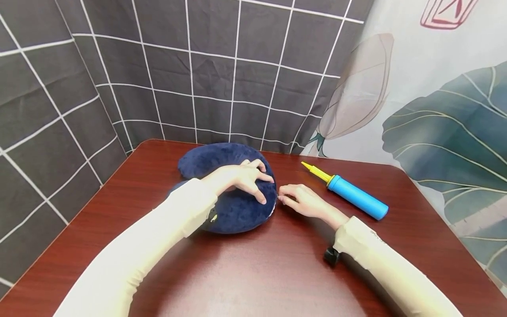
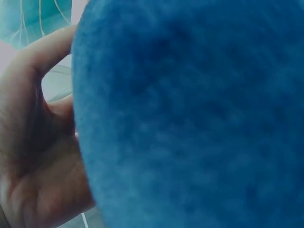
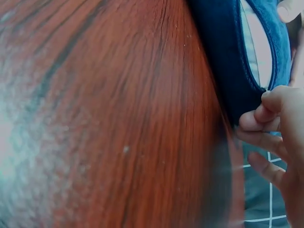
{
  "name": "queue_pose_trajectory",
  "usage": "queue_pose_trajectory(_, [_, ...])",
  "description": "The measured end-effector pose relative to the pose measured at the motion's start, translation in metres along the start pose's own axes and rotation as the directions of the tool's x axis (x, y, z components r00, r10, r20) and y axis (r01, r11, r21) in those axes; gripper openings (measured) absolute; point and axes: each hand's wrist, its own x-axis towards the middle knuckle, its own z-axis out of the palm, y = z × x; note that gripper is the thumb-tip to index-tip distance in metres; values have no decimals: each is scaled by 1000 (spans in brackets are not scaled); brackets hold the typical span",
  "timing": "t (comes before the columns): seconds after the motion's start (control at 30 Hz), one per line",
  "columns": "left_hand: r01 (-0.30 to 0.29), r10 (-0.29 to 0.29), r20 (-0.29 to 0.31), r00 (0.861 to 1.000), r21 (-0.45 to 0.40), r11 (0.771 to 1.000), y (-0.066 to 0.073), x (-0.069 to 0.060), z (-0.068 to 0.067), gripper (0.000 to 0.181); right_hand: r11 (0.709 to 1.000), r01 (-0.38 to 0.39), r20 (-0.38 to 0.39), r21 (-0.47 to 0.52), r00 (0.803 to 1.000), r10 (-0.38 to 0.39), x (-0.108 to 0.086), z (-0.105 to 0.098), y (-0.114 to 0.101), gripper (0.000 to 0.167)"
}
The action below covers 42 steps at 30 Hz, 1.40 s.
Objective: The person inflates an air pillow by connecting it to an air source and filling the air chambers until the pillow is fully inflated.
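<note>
A navy plush U-shaped neck pillow (image 1: 237, 215) lies on the table, its curved end to the right. My left hand (image 1: 247, 176) rests on top of it with fingers spread; in the left wrist view, blue plush (image 2: 190, 118) hides part of that hand. At the pillow's right edge, my right hand (image 1: 303, 200) pinches the end of a zipper between thumb and fingertips. The right wrist view shows the zipper parted above these fingers, with a white inner (image 3: 256, 42) visible in the gap. The zipper pull itself is mostly covered by the fingertips.
A blue hand pump (image 1: 356, 196) with a yellow nozzle (image 1: 317, 171) lies to the right of the right hand. The reddish-brown wooden table (image 1: 253, 277) meets a dark grid-patterned curtain (image 1: 214, 70) at the back and a leaf-printed cloth (image 1: 455, 132) at the right.
</note>
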Motion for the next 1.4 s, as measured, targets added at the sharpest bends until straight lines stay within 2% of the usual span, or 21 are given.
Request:
queue_pose_trajectory(0.17, [12,-12,-20,1000,-8,1000,0,1,2,70,997,22,10,73,1000,-23,-2,0,2,11])
queue_pose_trajectory(0.37, [11,-9,-32,999,45,999,4,4,2,71,992,42,-18,122,999,-40,-5,3,-1,12])
queue_pose_trajectory(0.47, [8,-6,-20,1000,60,998,6,4,0,72,990,49,-34,130,998,-44,-4,4,-4,11])
queue_pose_trajectory(0.67, [10,-10,-2,1000,89,996,7,3,-3,75,987,111,-26,119,994,-108,-3,8,-15,10])
queue_pose_trajectory(0.8, [25,-25,1,1000,95,995,6,2,-1,76,982,101,-2,159,995,-102,-3,12,-18,14])
queue_pose_trajectory(1.0, [-6,8,-22,1000,79,997,8,0,5,77,979,51,10,197,998,-54,-7,15,-17,14])
queue_pose_trajectory(1.1, [-31,35,-47,998,88,996,10,-3,9,77,982,20,14,186,1000,-23,-7,13,-19,14])
queue_pose_trajectory(1.2, [-35,45,-96,994,112,993,12,-9,15,79,987,-1,10,159,1000,-1,-6,11,-22,12])
queue_pose_trajectory(1.4, [34,0,-226,974,144,989,23,-19,35,85,999,-14,-22,44,1000,15,-1,10,-29,7])
